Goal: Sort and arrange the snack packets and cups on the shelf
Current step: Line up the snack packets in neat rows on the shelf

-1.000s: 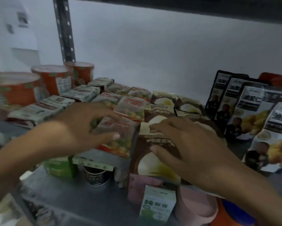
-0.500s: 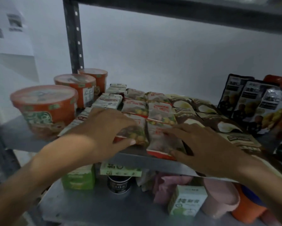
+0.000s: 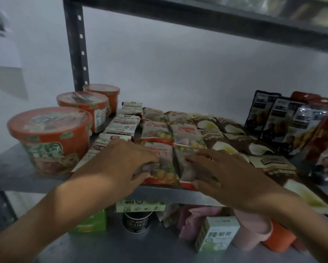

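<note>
Both hands have slid left off the brown packets onto the front red packets at centre frame, left hand pinching one, right hand flat beside it, squaring this row.

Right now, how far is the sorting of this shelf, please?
Mostly done, it seems. The three orange cups stand in a line at the left, and white, red and brown packets lie in rows by kind. In hand: the left hand and right hand rest on the two front red packets at the shelf edge. Left: the dark pouches at the right lean unevenly.
</note>
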